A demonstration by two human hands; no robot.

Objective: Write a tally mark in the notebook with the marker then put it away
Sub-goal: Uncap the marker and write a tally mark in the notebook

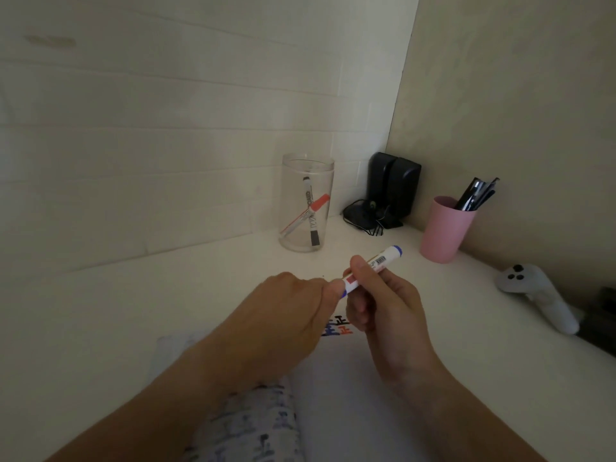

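Note:
My right hand (383, 305) grips the barrel of a white marker with blue ends (383, 261), held level above the desk. My left hand (293, 311) is closed on the marker's near end, where the blue cap sits; the cap is mostly hidden by my fingers. Below both hands lies the open notebook (340, 395), its white right page carrying blue and red tally marks (338, 326) near the top. The left page is patterned and partly covered by my left forearm.
A clear plastic cup (306, 203) holding a red and a black marker stands behind the hands. A pink cup (445, 230) with dark pens, black speakers (393, 188) and a white controller (540, 295) sit to the right, by the wall corner.

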